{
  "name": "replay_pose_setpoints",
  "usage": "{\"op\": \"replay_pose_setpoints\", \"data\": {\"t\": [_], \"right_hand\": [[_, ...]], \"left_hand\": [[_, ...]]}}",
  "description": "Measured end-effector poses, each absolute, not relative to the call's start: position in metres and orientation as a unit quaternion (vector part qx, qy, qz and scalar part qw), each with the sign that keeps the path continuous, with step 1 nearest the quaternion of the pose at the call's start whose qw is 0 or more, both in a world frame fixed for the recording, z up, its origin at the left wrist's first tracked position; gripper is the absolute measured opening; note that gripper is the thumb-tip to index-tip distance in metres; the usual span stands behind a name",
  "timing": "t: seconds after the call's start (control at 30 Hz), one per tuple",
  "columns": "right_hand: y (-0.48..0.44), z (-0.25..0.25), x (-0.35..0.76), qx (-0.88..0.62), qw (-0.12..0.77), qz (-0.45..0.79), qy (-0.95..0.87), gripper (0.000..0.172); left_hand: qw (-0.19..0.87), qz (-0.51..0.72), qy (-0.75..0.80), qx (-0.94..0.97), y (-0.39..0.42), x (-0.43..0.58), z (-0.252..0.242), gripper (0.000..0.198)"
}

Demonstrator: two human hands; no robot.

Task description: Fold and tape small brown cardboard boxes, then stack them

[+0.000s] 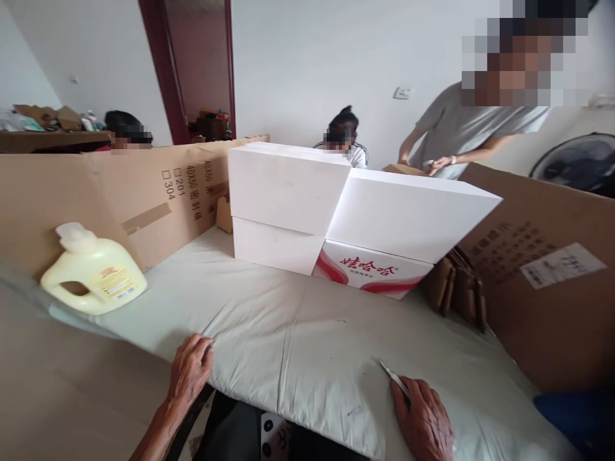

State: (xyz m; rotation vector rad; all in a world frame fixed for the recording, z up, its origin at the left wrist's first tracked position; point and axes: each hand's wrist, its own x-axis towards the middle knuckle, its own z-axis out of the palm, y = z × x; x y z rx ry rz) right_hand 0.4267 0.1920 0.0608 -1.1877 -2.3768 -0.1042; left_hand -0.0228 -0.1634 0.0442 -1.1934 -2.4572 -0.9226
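My right hand (423, 419) rests low on the cloth-covered table (269, 320), fingers closed around slim, pointed metal tweezers (394, 378). Their tip points up and left, close to the cloth. At the table's near edge, my left hand (191, 366) has its fingers curled together on the cloth. Whether anything small is pinched in it is hidden. Beyond both hands stand stacked white boxes (288, 189), and under the right-hand one sits a red and white printed carton (369, 269).
A pale yellow jug (93, 272) stands at the left edge. Cardboard panels (158, 198) wall the left side, with another cardboard panel (542, 282) at right. Folded cardboard pieces (456, 282) lean beside the boxes. Across the table, a person in grey (444, 128) handles cardboard; two others sit farther back.
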Motion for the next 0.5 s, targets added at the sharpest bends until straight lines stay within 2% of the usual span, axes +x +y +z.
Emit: {"op": "replay_pose_setpoints", "data": {"t": [0.27, 0.5], "right_hand": [[0.188, 0.058, 0.429, -0.437, 0.246, -0.042, -0.864, 0.046], [0.203, 0.044, 0.436, -0.446, 0.258, 0.011, -0.857, 0.051]], "left_hand": [[0.075, -0.332, -0.845, -0.412, -0.165, -0.035, 0.048, 0.027], [-0.017, -0.288, -0.883, -0.370, -0.154, -0.045, 0.068, 0.022]]}}
